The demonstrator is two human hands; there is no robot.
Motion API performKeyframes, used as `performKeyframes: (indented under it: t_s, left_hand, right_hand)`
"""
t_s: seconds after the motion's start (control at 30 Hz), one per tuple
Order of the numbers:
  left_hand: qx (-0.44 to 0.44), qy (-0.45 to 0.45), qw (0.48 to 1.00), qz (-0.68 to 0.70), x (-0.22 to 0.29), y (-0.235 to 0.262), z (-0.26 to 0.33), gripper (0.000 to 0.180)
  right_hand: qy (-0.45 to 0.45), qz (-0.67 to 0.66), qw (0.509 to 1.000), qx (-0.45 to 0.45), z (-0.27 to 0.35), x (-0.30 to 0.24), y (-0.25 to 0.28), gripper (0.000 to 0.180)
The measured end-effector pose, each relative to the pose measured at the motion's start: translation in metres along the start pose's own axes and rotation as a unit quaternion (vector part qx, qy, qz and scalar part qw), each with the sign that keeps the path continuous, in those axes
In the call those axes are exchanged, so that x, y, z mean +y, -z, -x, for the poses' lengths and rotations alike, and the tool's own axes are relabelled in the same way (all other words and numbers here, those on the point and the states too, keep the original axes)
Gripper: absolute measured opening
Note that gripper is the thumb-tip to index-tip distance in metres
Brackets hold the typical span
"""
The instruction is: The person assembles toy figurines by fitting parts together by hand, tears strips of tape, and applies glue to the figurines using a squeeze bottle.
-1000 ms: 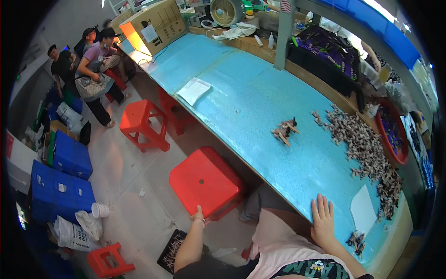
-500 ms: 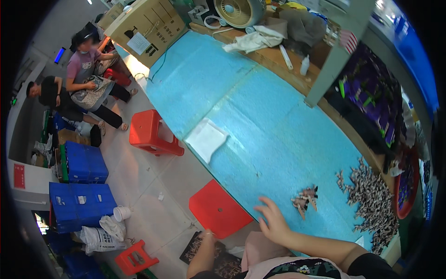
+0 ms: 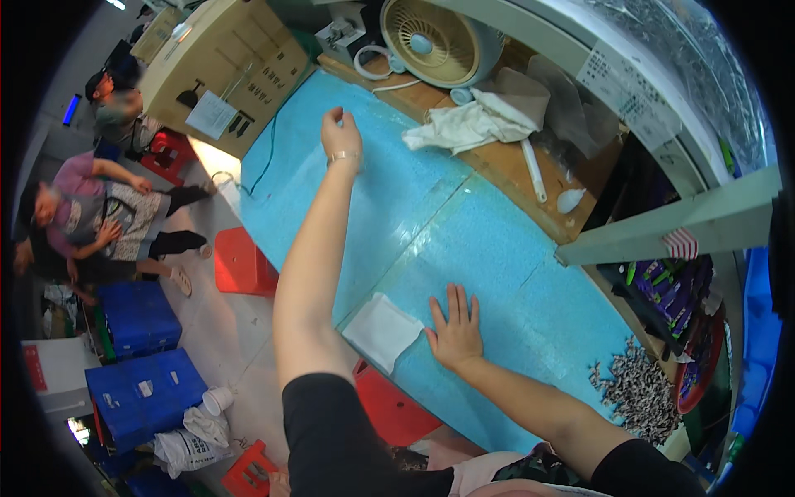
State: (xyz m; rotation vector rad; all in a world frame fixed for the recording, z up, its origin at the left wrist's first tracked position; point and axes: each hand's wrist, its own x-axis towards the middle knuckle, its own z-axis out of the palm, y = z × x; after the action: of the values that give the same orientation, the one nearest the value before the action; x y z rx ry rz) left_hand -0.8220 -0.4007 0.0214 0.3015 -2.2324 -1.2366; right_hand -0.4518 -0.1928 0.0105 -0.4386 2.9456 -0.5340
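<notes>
My left arm reaches far over the blue-covered table (image 3: 489, 236). My left hand (image 3: 339, 139) is above its far part, near a large cardboard box, fingers bent inward; whether anything is inside them is hidden. My right hand (image 3: 457, 331) lies on the table, palm down, with fingers stretched out and nothing in it. Just left of it, a flat white folded sheet (image 3: 383, 331) rests by the table's near edge. To the right of my right forearm spreads a pile of small brownish pieces (image 3: 638, 393).
The cardboard box (image 3: 240, 83), a fan (image 3: 426, 41) and a white cloth (image 3: 489, 123) stand or lie along the far side. A metal post (image 3: 687, 219) rises at right. Red stools (image 3: 244, 261), blue crates (image 3: 145, 393) and two people (image 3: 91, 199) are on the left.
My left hand has moved from low beside the red stool to far over the table. My right hand has gone forward and flattened. The small cluster of pieces no longer shows; my view has shifted.
</notes>
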Motion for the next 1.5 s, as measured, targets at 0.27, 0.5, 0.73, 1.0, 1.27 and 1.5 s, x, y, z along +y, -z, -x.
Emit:
performKeyframes:
  t_s: [0.27, 0.5, 0.73, 1.0, 1.27, 1.5]
  left_hand:
    - [-0.045, 0.27, 0.914, 0.298, 0.031, -0.11, -0.076, 0.025]
    - [-0.059, 0.247, 0.855, 0.452, 0.078, 0.0, -0.008, 0.016]
    - [-0.321, 0.425, 0.668, 0.52, 0.202, 0.134, 0.191, 0.021]
    - [-0.66, 0.236, 0.701, 0.132, 0.266, 0.174, 0.25, 0.022]
    - [-0.315, 0.105, 0.909, 0.253, 0.26, 0.191, 0.305, 0.026]
    - [-0.311, 0.139, 0.876, 0.342, 0.274, 0.185, 0.326, 0.028]
  right_hand:
    - [-0.004, -0.006, 1.0, -0.005, 0.005, 0.009, -0.006, 0.061]
    - [-0.002, -0.029, 0.999, -0.015, 0.008, 0.01, -0.005, 0.058]
    - [-0.166, -0.583, 0.778, 0.166, -0.008, 0.048, 0.029, 0.046]
    - [0.022, -0.624, 0.762, -0.175, 0.0, 0.076, 0.219, 0.028]
    - [0.02, -0.773, 0.63, -0.075, 0.054, 0.084, 0.203, 0.018]
    - [0.122, -0.631, 0.766, 0.03, 0.081, 0.072, 0.223, 0.012]
